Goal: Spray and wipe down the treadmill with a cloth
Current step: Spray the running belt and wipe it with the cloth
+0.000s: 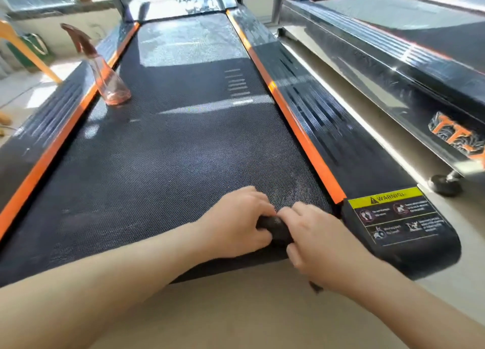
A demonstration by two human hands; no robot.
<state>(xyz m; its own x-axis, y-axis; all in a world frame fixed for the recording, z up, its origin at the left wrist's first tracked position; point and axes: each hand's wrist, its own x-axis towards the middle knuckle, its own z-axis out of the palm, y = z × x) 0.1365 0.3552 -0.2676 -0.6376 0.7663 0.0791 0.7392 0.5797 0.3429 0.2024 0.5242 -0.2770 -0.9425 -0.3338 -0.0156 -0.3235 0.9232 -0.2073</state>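
Left hand, right hand, fingers clamped on dark cloth (bunched); treadmill belt beneath

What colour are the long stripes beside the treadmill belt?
Orange. The stripes run along both edges of the black belt, clear in the head view.

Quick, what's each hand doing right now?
Left hand: fingers curled round the dark cloth.
Right hand: grips the same cloth.
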